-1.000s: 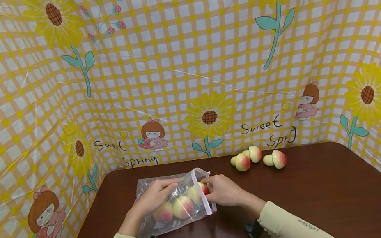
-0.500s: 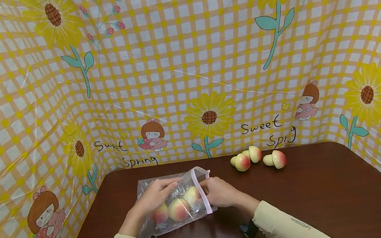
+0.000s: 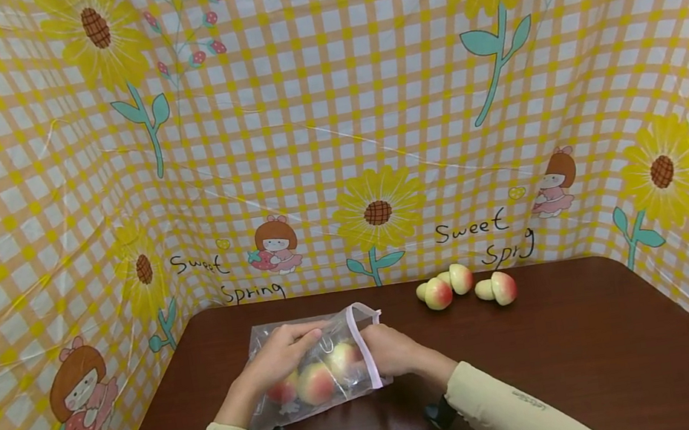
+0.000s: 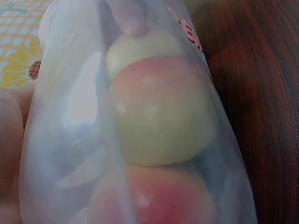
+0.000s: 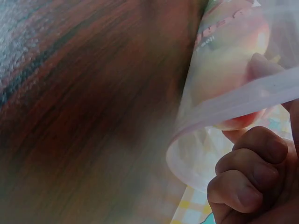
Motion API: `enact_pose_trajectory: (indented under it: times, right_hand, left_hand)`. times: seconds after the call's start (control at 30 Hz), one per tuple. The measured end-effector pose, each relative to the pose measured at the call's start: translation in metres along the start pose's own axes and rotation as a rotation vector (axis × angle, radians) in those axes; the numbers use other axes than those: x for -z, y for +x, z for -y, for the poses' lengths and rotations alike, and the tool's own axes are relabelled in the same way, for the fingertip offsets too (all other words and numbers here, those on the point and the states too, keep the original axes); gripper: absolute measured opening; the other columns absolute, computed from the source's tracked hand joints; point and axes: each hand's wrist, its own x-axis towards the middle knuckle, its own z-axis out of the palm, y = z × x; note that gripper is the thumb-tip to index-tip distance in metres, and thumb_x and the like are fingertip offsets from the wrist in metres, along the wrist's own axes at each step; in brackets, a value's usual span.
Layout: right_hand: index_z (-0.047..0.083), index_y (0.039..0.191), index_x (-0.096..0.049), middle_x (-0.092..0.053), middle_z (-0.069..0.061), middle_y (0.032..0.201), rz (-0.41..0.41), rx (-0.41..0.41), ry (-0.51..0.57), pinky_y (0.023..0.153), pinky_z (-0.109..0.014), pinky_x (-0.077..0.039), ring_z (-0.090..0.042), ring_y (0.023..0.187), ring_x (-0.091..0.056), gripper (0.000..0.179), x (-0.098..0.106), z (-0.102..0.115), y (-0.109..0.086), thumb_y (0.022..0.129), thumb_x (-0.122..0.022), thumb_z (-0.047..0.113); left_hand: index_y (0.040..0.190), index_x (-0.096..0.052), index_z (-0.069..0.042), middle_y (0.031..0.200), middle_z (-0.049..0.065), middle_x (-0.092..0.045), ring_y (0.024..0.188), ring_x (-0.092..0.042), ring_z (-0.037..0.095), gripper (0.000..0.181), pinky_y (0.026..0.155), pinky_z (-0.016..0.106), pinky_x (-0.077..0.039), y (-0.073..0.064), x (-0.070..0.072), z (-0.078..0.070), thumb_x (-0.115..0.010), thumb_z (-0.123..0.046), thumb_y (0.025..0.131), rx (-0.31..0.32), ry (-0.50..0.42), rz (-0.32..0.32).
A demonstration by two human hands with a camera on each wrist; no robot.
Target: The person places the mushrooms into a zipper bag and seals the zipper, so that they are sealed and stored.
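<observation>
A clear zip bag point(image 3: 361, 385) with a pale pink-edged mouth lies on the table, mouth to the right. Through its plastic show yellow-and-red toy mushrooms: one by the left palm, a middle mushroom point(image 3: 315, 383), and the mushroom point(image 3: 343, 358) nearest the mouth. My left hand point(image 3: 281, 353) grips the bag's upper part, thumb in front; some of its fingers show dimly through the plastic in the left wrist view. Inside the mouth, my right hand point(image 3: 389, 348) pinches the nearest mushroom with thumb and forefinger. Its other fingers point(image 5: 247, 175) are curled. The contact is partly hidden by the bag's rim.
Three more toy mushrooms lie at the table's back right: a left one point(image 3: 439, 292), one behind it point(image 3: 460, 278) and a right one point(image 3: 497, 289). The dark brown table point(image 3: 577, 358) meets a checked, sunflower-printed cloth point(image 3: 305, 138) at its back and sides.
My right hand has moved left, deeper into the bag's mouth, with the mushroom. The mushrooms inside have shifted left and slightly down. My left hand has stayed in place.
</observation>
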Motion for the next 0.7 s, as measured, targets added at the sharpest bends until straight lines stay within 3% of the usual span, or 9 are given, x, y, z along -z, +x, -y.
enact_pose_trajectory:
  times: [0.37, 0.5, 0.7]
  right_hand:
    - [0.006, 0.088, -0.071, -0.063, 0.0, 0.071, 0.092, 0.132, -0.038, 0.056, -0.019, -0.041, -0.004, 0.061, -0.046, 0.018, 0.0001, -0.0032, 0.0036, 0.089, -0.074, 0.023]
    - [0.006, 0.087, -0.071, -0.055, 0.007, 0.065, 0.108, 0.105, 0.007, 0.054, -0.019, -0.038, -0.003, 0.058, -0.044, 0.018, 0.0016, -0.0042, 0.0038, 0.089, -0.075, 0.023]
    - [0.009, 0.084, -0.072, -0.051, 0.01, 0.061, 0.087, -0.008, 0.061, 0.05, -0.021, -0.039, -0.005, 0.056, -0.047, 0.018, 0.002, -0.0048, 0.0019, 0.089, -0.077, 0.026]
  left_hand:
    - [0.134, -0.067, -0.021, 0.138, 0.002, -0.063, 0.135, -0.053, 0.023, 0.035, 0.114, 0.049, -0.041, 0.0003, 0.0019, -0.0011, -0.053, -0.034, 0.105, 0.024, 0.002, -0.001]
    - [0.133, -0.068, -0.02, 0.137, 0.004, -0.064, 0.134, -0.054, 0.026, 0.034, 0.114, 0.051, -0.041, -0.0001, 0.0023, -0.0009, -0.053, -0.033, 0.105, 0.019, 0.002, -0.011]
    - [0.134, -0.068, -0.021, 0.139, 0.004, -0.063, 0.136, -0.052, 0.028, 0.034, 0.114, 0.053, -0.039, -0.0019, 0.0026, -0.0005, -0.054, -0.033, 0.105, 0.028, -0.009, 0.0]
